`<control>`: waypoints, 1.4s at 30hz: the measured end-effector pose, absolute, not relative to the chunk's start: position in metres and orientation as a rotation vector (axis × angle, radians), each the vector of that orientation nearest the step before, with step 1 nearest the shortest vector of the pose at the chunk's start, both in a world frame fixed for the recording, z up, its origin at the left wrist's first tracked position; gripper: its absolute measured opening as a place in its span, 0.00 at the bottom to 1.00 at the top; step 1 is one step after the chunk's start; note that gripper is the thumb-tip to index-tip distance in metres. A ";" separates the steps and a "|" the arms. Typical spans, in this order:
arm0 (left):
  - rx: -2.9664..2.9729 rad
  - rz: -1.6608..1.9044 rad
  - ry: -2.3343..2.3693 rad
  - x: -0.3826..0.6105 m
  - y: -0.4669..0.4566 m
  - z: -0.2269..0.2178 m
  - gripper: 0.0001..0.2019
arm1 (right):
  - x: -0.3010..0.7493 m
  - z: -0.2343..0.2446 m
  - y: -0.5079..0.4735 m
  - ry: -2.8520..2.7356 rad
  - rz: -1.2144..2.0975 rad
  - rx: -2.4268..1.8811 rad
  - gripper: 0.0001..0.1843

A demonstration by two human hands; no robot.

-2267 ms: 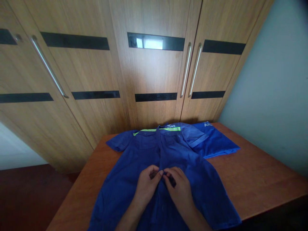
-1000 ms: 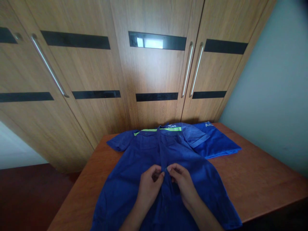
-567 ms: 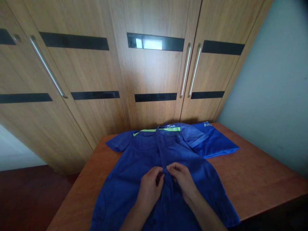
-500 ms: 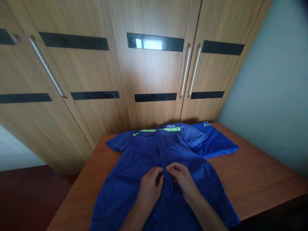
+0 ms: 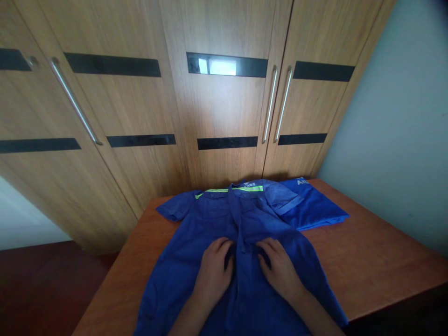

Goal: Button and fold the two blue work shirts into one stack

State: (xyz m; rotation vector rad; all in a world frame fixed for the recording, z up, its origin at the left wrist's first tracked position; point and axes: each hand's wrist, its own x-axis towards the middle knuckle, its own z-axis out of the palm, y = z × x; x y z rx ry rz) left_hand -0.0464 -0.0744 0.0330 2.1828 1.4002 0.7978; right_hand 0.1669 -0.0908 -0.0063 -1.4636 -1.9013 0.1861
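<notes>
A blue short-sleeved work shirt [image 5: 196, 261] with a neon green stripe near the collar lies spread front-up on a brown wooden table [image 5: 378, 261]. My left hand [image 5: 213, 266] lies flat on the shirt just left of the button placket, fingers stretched out. My right hand [image 5: 278, 266] lies flat just right of the placket, fingers also extended. Neither hand holds anything; both press on the cloth at mid-chest height.
A second blue garment [image 5: 315, 205], folded, with white lettering, lies at the back right, partly under the shirt's sleeve. A wooden wardrobe [image 5: 224, 102] with metal handles stands behind the table. A pale wall [image 5: 402, 140] is at right. Dark red floor [image 5: 42, 289] is at left.
Earlier my fingertips were pinched together on the placket at the middle. Now both hands have let go, moved apart and lie flat on either side of it.
</notes>
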 end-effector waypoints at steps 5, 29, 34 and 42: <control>2.461 0.388 1.503 -0.069 -0.086 0.020 0.27 | 0.194 -0.011 -0.096 -2.023 0.055 -1.496 0.16; 2.302 0.433 1.505 -0.022 0.030 0.036 0.08 | 0.138 0.023 -0.002 -1.261 0.862 -1.521 0.06; 2.171 0.591 1.518 -0.025 0.029 0.040 0.04 | 0.139 0.029 -0.010 -1.158 0.989 -1.409 0.11; 1.840 0.988 1.394 -0.030 0.027 0.053 0.08 | 0.117 0.037 0.001 -1.151 0.949 -1.268 0.13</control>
